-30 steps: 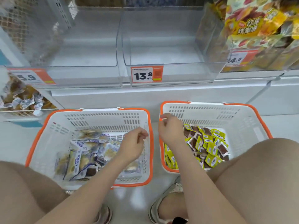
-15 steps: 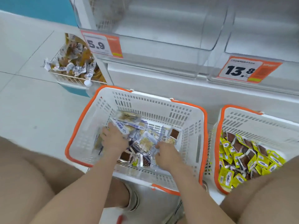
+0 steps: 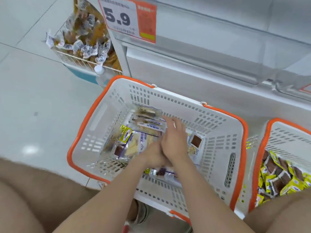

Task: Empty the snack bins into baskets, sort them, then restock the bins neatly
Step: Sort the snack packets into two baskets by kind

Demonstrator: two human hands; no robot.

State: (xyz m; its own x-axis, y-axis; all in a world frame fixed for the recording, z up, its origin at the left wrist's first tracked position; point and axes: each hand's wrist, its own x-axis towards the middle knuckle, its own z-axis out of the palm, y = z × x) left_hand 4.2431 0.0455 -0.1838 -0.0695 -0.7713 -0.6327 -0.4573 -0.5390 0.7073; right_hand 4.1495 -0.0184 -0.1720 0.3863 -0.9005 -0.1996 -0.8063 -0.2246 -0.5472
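Both hands were down in the near basket, over a loose heap of clear and purple snack packets. The right hand lay flat with its fingers fairly straight on the pile. It covered much of the left hand, whose fingers were hidden, so I could not tell whether that hand pinched anything.

The likely trouble was in the sorting. One yellow packet lay among the purple ones, and more yellow showed near the front wall. With the hands crossed and the wrappers slick, a stray could slide under the heap and be missed. It would then go back into the wrong bin. A hurried scoop might also crush the thin biscuits or flick a packet over the rim.

The second basket stood just beside it on the right and held yellow and brown packets. Both baskets sat on a pale, glossy tiled floor against a white shelf unit with an orange price tag reading 5.9. A wire rack of wrapped sweets stood at the unit's left.
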